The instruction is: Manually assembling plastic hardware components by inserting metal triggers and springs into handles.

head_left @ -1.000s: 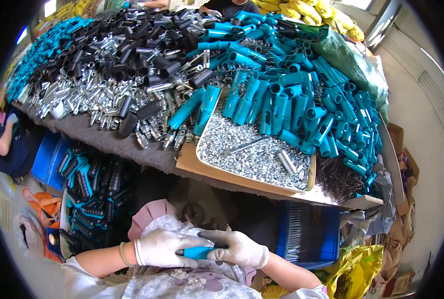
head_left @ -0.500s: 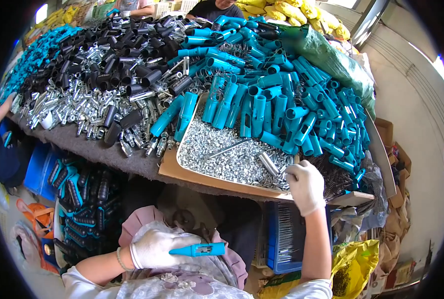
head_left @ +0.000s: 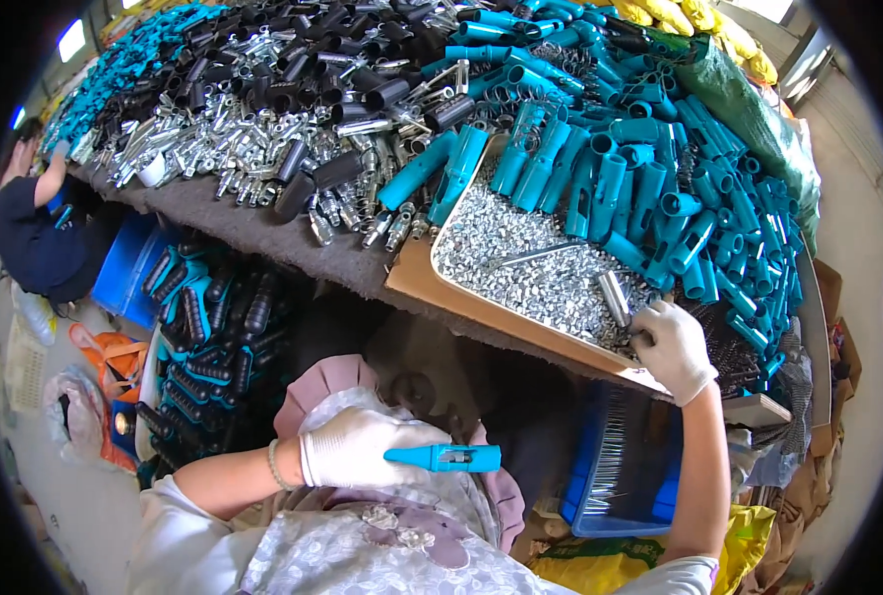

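My left hand [head_left: 357,448], in a white glove, is closed around a slotted teal tube [head_left: 476,458] above my lap. Through the tube's side opening, metal parts show inside. At the right corner of a shallow tray [head_left: 440,260], my gloved right hand [head_left: 678,347] has its fingers bent together over small silvery metal pieces [head_left: 521,283]. Whatever those fingertips hold is hidden. Beside them a shiny metal cylinder [head_left: 614,297] lies tilted on the pieces. A thin metal rod [head_left: 536,255] rests farther left in the same tray.
Slotted teal tubes [head_left: 650,188] are heaped behind the tray, with black sleeves [head_left: 387,94] and metal fittings [head_left: 253,149] to the left. Below stand a blue bin of thin rods [head_left: 600,466] and black-and-teal handles [head_left: 208,367]. Another person [head_left: 40,238] works at far left.
The whole view has swung, so the scene sits farther right and the left-hand person shows more. My left hand still holds the teal tube; my right hand stays at the tray's corner.
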Demonstrator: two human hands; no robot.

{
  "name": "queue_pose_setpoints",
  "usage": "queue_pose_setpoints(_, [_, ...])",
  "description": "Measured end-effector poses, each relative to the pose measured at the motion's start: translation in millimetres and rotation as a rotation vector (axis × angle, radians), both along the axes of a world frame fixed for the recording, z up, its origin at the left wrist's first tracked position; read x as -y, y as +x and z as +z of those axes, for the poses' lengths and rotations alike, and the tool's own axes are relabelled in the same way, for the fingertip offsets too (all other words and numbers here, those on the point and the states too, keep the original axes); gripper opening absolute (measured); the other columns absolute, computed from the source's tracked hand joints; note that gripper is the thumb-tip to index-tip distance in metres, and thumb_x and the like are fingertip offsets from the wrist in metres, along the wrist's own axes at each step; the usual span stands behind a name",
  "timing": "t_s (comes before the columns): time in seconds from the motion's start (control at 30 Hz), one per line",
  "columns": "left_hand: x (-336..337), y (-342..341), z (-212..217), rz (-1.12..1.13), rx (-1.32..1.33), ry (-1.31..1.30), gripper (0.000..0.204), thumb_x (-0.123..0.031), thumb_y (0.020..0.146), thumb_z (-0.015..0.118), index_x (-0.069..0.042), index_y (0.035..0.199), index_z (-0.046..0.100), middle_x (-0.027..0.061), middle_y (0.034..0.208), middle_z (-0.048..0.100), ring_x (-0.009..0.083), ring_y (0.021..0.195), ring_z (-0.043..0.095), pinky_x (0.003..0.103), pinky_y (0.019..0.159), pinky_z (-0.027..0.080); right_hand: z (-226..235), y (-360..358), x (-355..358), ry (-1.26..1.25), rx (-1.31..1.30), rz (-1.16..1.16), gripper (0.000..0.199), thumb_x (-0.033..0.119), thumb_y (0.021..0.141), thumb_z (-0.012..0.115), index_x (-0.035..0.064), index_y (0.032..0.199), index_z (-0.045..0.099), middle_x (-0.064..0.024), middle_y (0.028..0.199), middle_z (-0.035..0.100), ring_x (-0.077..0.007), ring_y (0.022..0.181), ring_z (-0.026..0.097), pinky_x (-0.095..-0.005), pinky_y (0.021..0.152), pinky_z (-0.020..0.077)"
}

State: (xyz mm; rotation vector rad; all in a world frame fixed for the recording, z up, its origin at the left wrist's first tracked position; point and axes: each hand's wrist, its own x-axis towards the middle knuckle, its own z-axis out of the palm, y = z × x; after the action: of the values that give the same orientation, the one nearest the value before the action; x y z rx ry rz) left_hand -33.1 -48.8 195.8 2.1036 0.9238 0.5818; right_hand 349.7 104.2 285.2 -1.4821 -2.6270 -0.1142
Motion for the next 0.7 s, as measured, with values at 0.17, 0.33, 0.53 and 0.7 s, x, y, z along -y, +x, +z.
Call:
queue_pose_setpoints(0.17, [4, -13, 0, 0.04, -0.02, 0.042, 0.041, -0.037, 0.082, 0.073, -0.02, 0.119, 0.068, 0.008, 0.09, 0.071, 0.0306, 0.079, 0.07, 0.043, 0.069, 0.055, 4, -10, 12, 0.156, -0.14, -0.061, 0.011, 0.004, 0.072, 0.068, 0.0046, 0.082, 0.063, -0.0126, 0.077, 0.063, -0.0325, 0.073, 0.063, -0.0398, 0.068, 0.052])
queue_pose_setpoints(0.33, [-3, -4, 7, -0.001, -0.121, 0.148, 0.039, -0.04, 0.082, 0.072, -0.021, 0.116, 0.07, 0.0079, 0.085, 0.071, 0.0306, 0.076, 0.069, 0.044, 0.068, 0.053, 8, -55, 46, 0.159, -0.474, -0.064, 0.012, -0.003, 0.076, 0.066, 0.0044, 0.084, 0.061, -0.0136, 0.075, 0.062, -0.0304, 0.065, 0.063, -0.0366, 0.062, 0.0515])
queue_pose_setpoints(0.53, [-12, -3, 37, -0.082, -0.285, -0.181, 0.044, -0.026, 0.082, 0.075, -0.01, 0.122, 0.067, 0.0128, 0.111, 0.069, 0.0341, 0.095, 0.067, 0.045, 0.083, 0.053, -22, -117, 98, -0.423, -0.766, 0.282, 0.014, 0.0, 0.077, 0.071, 0.0061, 0.089, 0.066, -0.0115, 0.088, 0.067, -0.0319, 0.081, 0.067, -0.0381, 0.071, 0.0539])
queue_pose_setpoints(0.7, [-4, -7, 21, 0.02, -0.032, 0.239, 0.036, -0.033, 0.079, 0.077, -0.018, 0.112, 0.072, 0.0086, 0.086, 0.071, 0.032, 0.074, 0.067, 0.044, 0.066, 0.053, -66, -144, 121, -0.867, -1.243, 0.004, 0.005, -0.002, 0.086, 0.07, -0.0026, 0.089, 0.066, -0.01, 0.094, 0.067, -0.0151, 0.08, 0.063, -0.0291, 0.073, 0.0526])
